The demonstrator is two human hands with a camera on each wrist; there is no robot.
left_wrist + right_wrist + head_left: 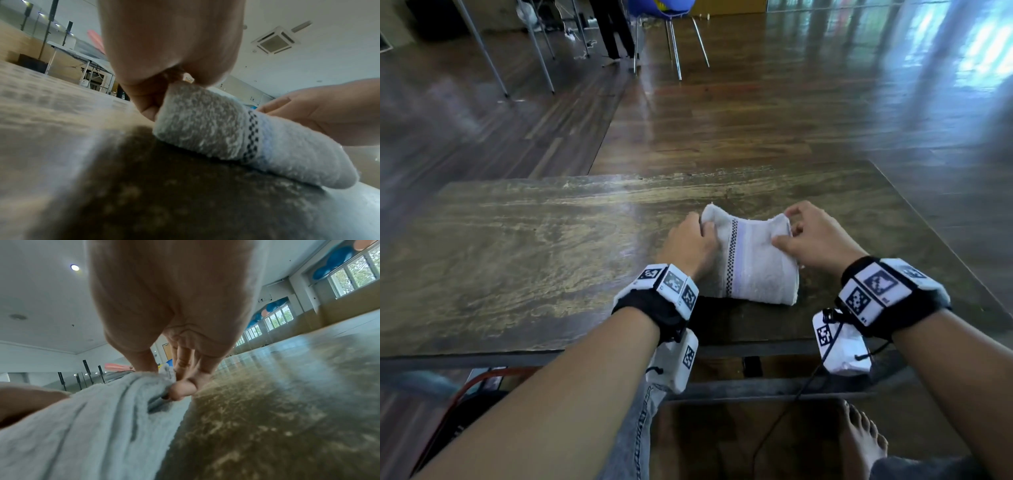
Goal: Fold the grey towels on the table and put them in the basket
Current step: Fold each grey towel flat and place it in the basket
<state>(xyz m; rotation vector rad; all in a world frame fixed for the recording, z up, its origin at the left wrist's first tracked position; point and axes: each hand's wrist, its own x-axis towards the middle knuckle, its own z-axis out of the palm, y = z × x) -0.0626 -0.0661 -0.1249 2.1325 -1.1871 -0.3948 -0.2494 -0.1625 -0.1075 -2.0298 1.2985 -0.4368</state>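
A light grey towel point(751, 260) with a checked stripe lies folded on the wooden table point(534, 260), near its front right. My left hand point(693, 240) pinches the towel's far left corner and lifts it slightly. The right hand point(808, 236) pinches the far right corner the same way. From the left wrist, the towel point(216, 129) rises off the table to my left hand point(164, 91). In the right wrist view my right hand point(174, 378) grips the bunched edge of the towel point(92, 426). No basket is in view.
Beyond the table a blue chair point(664, 20) with metal legs stands on the wooden floor, beside a standing person's legs point(613, 31) and other table legs point(482, 51). My bare foot point(859, 442) shows under the table's front edge.
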